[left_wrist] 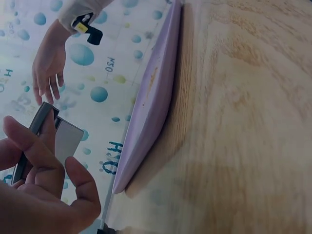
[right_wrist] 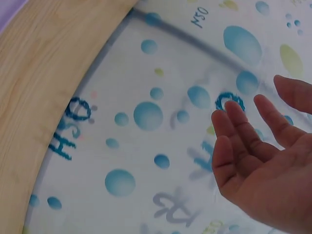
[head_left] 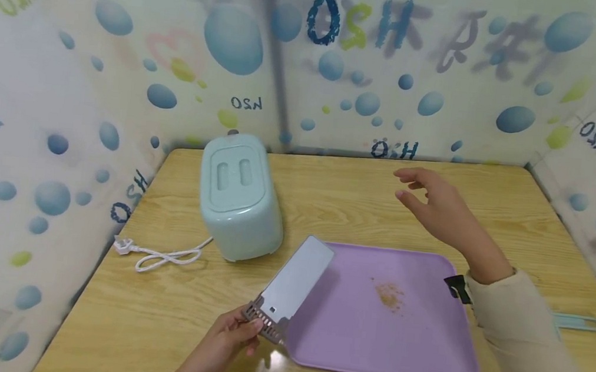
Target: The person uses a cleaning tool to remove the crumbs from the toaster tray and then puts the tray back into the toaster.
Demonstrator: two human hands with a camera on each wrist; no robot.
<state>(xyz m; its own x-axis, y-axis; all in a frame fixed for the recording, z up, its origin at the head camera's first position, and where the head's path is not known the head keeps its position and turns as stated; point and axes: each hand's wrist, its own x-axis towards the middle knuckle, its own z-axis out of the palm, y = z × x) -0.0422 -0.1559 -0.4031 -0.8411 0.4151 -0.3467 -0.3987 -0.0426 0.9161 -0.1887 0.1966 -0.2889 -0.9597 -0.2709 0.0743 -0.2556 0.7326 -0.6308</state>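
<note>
My left hand [head_left: 228, 336] grips a crumb tray [head_left: 297, 277], a flat silvery plate with a slotted grey-brown end. Thumb and fingers pinch that slotted end, and the plate slants up to the right, overlapping the left edge of a purple tray [head_left: 347, 356] in the head view. In the left wrist view the crumb tray [left_wrist: 68, 139] shows beyond the curled fingers. A patch of brown crumbs [head_left: 389, 295] lies on the purple tray. Raised over the table's back right, my right hand [head_left: 434, 207] holds nothing; its fingers are relaxed and slightly bent in the right wrist view.
A pale green toaster [head_left: 243, 228] with its lid on stands at the back left. Its white cord [head_left: 169, 256] lies bundled beside it. A light blue handle [head_left: 579, 321] sticks out past the right sleeve. Patterned walls [head_left: 336, 112] border the wooden table.
</note>
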